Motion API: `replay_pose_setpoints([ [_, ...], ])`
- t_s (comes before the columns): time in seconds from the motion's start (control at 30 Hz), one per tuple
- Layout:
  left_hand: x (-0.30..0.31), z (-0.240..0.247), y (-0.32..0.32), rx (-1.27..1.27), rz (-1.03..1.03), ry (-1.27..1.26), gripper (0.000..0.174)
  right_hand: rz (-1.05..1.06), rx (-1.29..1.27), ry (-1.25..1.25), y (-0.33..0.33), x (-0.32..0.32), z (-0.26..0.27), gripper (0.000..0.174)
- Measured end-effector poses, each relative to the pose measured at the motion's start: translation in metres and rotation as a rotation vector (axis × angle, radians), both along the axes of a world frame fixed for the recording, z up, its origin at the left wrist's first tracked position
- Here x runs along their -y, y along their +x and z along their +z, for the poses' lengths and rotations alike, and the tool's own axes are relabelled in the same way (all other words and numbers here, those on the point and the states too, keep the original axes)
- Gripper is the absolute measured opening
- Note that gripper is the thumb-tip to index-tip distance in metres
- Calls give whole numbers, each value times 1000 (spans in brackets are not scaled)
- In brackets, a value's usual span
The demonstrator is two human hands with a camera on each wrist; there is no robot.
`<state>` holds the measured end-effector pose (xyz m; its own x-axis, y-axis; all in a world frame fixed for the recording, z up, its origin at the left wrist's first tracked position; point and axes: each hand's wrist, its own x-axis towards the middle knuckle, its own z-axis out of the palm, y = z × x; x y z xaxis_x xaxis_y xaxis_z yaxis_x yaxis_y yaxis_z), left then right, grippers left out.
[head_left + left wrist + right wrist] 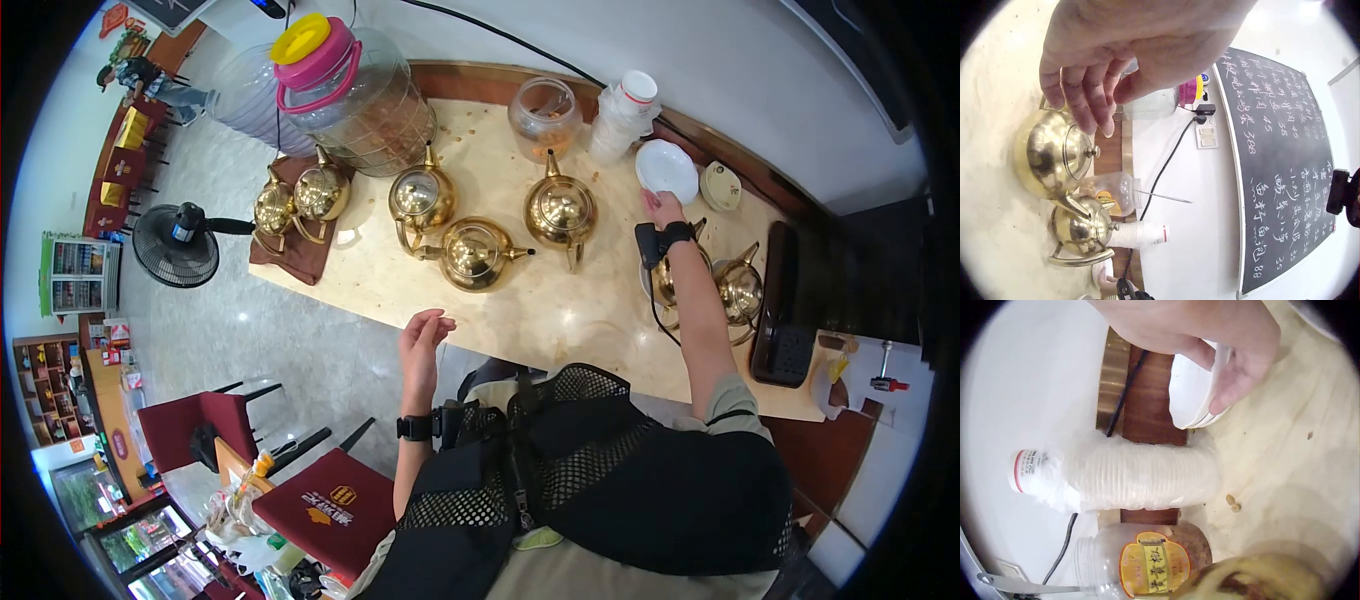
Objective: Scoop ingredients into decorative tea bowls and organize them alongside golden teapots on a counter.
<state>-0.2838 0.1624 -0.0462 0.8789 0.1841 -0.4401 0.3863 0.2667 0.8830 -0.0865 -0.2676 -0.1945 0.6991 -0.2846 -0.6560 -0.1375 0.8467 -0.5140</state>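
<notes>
My right hand (662, 207) reaches to the far side of the counter and grips the rim of a white bowl (666, 170); the right wrist view shows thumb and fingers (1235, 375) pinching the white bowl (1194, 394). My left hand (425, 335) hovers above the near counter edge, fingers loosely curled and holding nothing. From the left wrist, the fingers (1088, 94) hang over a brass teapot (1054, 153) without touching it.
Several brass teapots (472, 252) stand on the marble counter (560, 310). A sleeve of plastic cups (622, 115), a small jar (544, 118) and a large pink-lidded jar (350, 95) line the back. A black tray (778, 300) lies at right.
</notes>
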Motion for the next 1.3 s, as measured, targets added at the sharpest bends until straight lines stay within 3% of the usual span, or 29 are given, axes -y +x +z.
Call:
replay_pose_setpoints([
  [0.27,4,-1,9,41,-109,-8,15,211,-49,-63,-38,-39,61,18],
  [0.33,6,-3,14,50,-161,-9,15,451,149,-314,-61,-59,78,14],
  [0.37,7,-3,17,52,-186,-7,15,428,143,-321,-73,-70,90,14],
  [0.43,9,-3,22,53,-233,-11,15,613,122,-665,-98,-91,107,12],
  [0.63,15,-5,43,94,-389,-8,15,642,181,-967,-162,-120,82,10],
  [0.73,24,0,55,136,-495,9,15,696,48,-1060,-186,-128,88,13],
  [0.87,45,1,68,164,-656,-26,16,630,-20,-1195,-211,-132,89,19],
  [0.93,58,3,74,171,-706,-40,16,387,92,-1034,-220,-134,92,22],
  [1.2,111,0,82,201,-931,-76,15,133,9,-1006,-267,-122,109,10],
  [1.3,124,6,69,199,-984,-66,15,25,5,-877,-284,-111,117,10],
])
